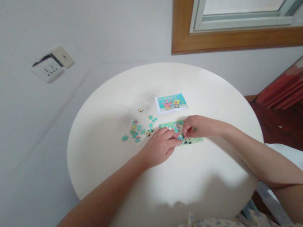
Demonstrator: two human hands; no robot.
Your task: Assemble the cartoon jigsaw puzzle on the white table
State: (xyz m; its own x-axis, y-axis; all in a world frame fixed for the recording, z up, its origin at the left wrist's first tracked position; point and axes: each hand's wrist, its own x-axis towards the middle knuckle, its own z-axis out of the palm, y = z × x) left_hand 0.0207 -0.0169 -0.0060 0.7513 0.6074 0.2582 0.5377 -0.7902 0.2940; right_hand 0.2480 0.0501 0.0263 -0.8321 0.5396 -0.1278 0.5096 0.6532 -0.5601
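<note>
My left hand rests over the lower left of a partly assembled jigsaw puzzle, its fingers closed at a small puzzle piece. From the right, my right hand reaches in with thumb and fingers pinched at the same piece. The two sets of fingertips nearly meet there, and they partly hide it. Green and teal cartoon artwork shows on the puzzle around my fingers; its middle is largely covered. Just behind lies a reference picture with a pink and a yellow cartoon figure.
Loose puzzle pieces lie in a pile left of the puzzle, with one stray piece farther back. Everything lies on a round white table against a wall with a socket. A wood-framed window is at the upper right.
</note>
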